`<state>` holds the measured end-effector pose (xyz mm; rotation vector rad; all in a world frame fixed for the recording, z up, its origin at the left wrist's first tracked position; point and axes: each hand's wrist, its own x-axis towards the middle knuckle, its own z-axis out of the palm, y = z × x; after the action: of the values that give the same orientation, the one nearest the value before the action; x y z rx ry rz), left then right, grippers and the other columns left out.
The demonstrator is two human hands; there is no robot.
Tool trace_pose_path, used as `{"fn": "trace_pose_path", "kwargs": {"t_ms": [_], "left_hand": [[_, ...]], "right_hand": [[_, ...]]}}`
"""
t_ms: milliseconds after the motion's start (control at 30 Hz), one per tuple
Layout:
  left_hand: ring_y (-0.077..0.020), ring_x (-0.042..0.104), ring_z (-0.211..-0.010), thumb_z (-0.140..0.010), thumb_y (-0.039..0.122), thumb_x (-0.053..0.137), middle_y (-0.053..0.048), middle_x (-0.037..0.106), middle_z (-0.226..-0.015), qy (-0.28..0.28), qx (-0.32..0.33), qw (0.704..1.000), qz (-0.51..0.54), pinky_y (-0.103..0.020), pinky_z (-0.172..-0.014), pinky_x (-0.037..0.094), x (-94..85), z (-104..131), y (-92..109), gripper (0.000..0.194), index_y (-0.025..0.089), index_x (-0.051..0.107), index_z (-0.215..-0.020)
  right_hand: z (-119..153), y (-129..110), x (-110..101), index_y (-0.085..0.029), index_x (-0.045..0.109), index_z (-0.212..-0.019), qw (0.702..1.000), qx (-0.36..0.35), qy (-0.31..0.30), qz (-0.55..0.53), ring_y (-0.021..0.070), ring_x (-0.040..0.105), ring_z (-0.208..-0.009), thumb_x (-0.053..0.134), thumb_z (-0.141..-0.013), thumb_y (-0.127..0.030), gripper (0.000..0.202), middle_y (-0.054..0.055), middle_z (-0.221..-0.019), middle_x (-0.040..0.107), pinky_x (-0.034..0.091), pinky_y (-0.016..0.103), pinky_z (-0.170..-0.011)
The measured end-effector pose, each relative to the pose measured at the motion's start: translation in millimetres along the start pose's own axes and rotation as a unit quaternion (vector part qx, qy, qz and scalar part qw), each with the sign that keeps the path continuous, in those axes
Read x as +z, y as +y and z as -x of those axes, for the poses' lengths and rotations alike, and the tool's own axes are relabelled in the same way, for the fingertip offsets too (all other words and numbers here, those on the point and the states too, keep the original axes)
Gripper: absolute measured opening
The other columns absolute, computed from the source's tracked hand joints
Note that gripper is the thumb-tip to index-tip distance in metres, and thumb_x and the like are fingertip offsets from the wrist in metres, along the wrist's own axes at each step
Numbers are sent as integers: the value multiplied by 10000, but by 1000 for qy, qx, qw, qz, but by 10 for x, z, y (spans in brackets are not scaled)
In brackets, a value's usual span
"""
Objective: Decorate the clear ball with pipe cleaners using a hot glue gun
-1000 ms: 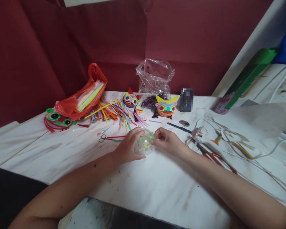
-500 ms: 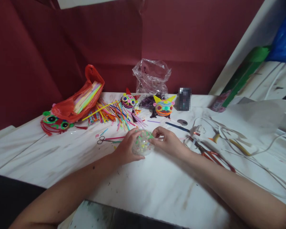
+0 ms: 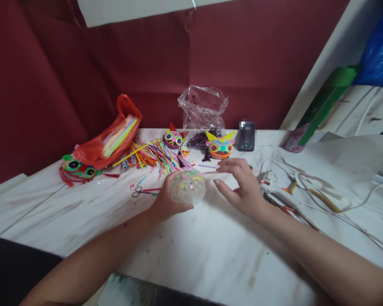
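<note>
The clear ball [image 3: 189,189] is flecked green and yellow — the strip [image 3: 209,173] pink, the table [image 3: 210,246] white, streaked brown.

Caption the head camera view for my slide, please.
Left hand holds a speckled clear ball, right hand open beside it, a yellow-horned figure behind.

Dim, cool, diffuse light covers the white tabletop [image 3: 225,242], palest between five and six o'clock; the maroon backdrop [image 3: 19,93] darkens toward ten. Soft shadow lies along the right forearm [image 3: 303,238] at four. Glints catch the clear bag [image 3: 202,106] just past twelve. Mosaic pixels cover part of the phone [image 3: 246,143] near half past two. The clear ball's [image 3: 189,188] specks look soft; wide-angle stretch distorts the edges.
</note>
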<state>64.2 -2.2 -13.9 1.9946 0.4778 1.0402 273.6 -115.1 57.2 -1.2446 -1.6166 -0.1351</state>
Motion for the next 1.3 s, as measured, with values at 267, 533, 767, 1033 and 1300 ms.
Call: {"fn": "trace_pose_path", "kwargs": {"t_ms": [267,533,767,1033,1300], "left_hand": [[-378,489,-1283,-550,547,837,-173,448,-1404,31,-41,997,60,-560,-1035,460,-12,-20,61,1042,231,277,-1369],[-360,440,-1327,-568,466,858,-171,419,-1423,-6,-15,999,48,-583,-1088,398,62,23,72,1001,226,305,-1368],[-367,422,-1341,-547,487,869,-180,422,-1431,-18,2,1000,23,-577,-1105,366,74,57,-101,1060,227,301,-1403],[-387,387,-1365,-536,513,863,-200,380,-1465,-26,-4,999,-21,-583,-1128,328,72,55,-108,1132,204,258,-1442],[-393,368,-1372,-523,432,888,-194,361,-1481,-65,-18,998,-16,-562,-1136,315,43,49,-111,1135,204,264,-1444]], "right_hand": [[228,145,424,-205,521,-1218,945,226,-157,-177,220,643,-924,734,-698,-445,611,117,-1131,649,546,316,-670],[305,231,530,-225,324,-1425,912,215,-188,-293,269,565,-1180,818,-631,-406,952,140,-1365,521,530,369,-900],[394,331,635,-228,284,-1445,897,215,-180,-342,278,535,-1234,846,-602,-403,1028,146,-1391,502,479,405,-993],[399,297,609,-209,298,-1452,912,216,-181,-297,290,520,-1249,832,-607,-349,1009,157,-1384,495,492,410,-981],[440,370,616,-222,317,-1456,934,200,-178,-237,315,488,-1275,819,-599,-249,994,158,-1416,458,480,450,-998]]}}
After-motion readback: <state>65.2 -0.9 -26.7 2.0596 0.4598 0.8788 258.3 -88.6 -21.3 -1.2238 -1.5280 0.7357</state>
